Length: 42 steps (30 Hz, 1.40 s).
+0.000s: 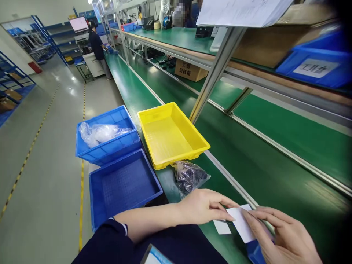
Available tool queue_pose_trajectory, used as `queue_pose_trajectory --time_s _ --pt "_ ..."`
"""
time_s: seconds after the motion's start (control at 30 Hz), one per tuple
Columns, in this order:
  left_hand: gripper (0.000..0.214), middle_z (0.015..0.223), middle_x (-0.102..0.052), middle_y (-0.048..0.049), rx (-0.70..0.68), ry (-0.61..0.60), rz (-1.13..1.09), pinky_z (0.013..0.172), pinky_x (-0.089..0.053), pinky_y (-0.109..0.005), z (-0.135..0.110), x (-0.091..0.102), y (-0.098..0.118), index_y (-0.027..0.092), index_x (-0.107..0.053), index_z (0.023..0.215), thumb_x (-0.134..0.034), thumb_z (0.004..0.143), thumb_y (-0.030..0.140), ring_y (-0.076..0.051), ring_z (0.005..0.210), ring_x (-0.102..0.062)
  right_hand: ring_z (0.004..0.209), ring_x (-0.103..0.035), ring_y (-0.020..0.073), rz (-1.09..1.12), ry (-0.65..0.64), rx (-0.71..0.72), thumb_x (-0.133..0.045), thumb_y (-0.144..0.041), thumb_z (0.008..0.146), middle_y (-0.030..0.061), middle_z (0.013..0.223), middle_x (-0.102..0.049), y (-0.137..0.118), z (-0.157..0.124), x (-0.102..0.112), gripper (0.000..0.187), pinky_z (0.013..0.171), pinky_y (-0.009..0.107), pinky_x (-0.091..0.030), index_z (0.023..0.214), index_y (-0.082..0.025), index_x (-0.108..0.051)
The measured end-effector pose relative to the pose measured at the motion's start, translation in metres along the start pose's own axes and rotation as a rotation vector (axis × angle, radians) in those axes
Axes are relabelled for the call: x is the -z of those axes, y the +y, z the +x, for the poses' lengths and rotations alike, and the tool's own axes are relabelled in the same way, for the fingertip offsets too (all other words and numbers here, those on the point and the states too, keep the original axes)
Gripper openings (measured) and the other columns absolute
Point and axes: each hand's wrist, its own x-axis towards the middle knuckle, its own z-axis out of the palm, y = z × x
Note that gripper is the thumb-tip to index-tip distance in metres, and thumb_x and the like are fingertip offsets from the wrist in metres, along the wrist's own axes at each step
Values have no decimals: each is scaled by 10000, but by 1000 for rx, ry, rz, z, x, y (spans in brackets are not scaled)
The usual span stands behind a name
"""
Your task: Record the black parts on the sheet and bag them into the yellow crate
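Observation:
Both of my hands meet at the bottom of the head view over the green workbench [247, 165]. My left hand [205, 206] pinches the edge of a small white card [242, 223]. From the right, my right hand [283, 234] grips the same card with fingers and thumb closed. A second white piece [221, 227] lies flat under the card. A clear bag of dark parts [189, 176] lies just beyond my left hand, touching the front of an empty yellow tray [170, 132].
Two blue bins stand left of the bench: the near one [123, 187] empty, the far one [110, 134] holding a clear plastic bag. A metal post [217, 69] supports an upper shelf with a blue bin [316, 60]. Another person [96, 46] stands far down the line.

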Motion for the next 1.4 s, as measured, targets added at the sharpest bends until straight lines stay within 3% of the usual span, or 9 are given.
queue_pose_trajectory --time_s 0.1,0.2,0.37,0.5,0.63,0.77,1.0,1.23,1.4 --pt "489 890 -665 -64 11 -30 -62 703 -526 -281 -1 7 3 168 -702 1147 -782 720 391 -161 733 -654 835 -627 232 54 -89 -114 -642 -522 814 55 892 -666 3 3 -2 290 764 359 -477 863 -237 -660" --pt "569 1146 -609 -106 -60 -39 13 827 -528 -318 -4 14 14 221 -644 1238 -798 713 378 -192 915 -647 741 -646 208 230 -154 -247 -653 -535 800 60 848 -694 -1 5 -5 317 647 311 -503 872 -227 -634" --pt "167 1263 -591 -95 -235 -51 239 1110 -322 -363 -5 26 30 205 -701 925 -701 831 343 -230 1239 -504 564 -529 130 557 -210 -443 -650 -498 834 -6 648 -587 -18 7 -11 295 512 247 -422 841 -221 -547" --pt "208 1037 -671 -67 -95 -126 149 939 -423 -307 1 30 30 182 -659 878 -644 868 390 -205 1033 -588 571 -493 106 767 -164 -560 -704 -495 794 -23 662 -569 -24 9 -10 340 530 231 -391 900 -210 -553" --pt "320 781 -578 -8 89 -172 62 640 -371 -229 5 26 34 154 -630 833 -668 824 472 -126 721 -501 576 -503 99 881 -345 -657 -786 -477 708 -18 674 -585 -29 14 4 429 545 229 -387 966 -177 -621" --pt "340 756 -550 -1 155 -271 98 608 -318 -224 10 21 46 141 -631 807 -671 813 479 -111 696 -451 605 -498 89 864 -573 -637 -813 -452 674 -9 672 -588 -32 21 17 367 562 218 -374 756 -136 -646" --pt "359 692 -489 19 252 -338 63 590 -286 -216 16 13 54 140 -587 747 -700 785 479 -98 659 -396 577 -383 68 719 -729 -415 -726 -507 762 -47 639 -486 -26 26 27 372 527 207 -296 781 -149 -627" --pt "361 691 -498 23 248 -200 96 563 -297 -207 19 9 50 142 -578 735 -707 774 477 -93 638 -412 667 -515 128 248 -483 -43 -520 -465 926 8 705 -588 -37 24 32 344 612 250 -374 747 -191 -623" --pt "353 723 -506 22 215 -154 114 592 -324 -202 24 6 52 144 -569 780 -664 821 482 -93 672 -431 652 -520 123 435 -387 -241 -574 -486 888 5 722 -601 -30 20 27 319 600 248 -387 783 -188 -619"
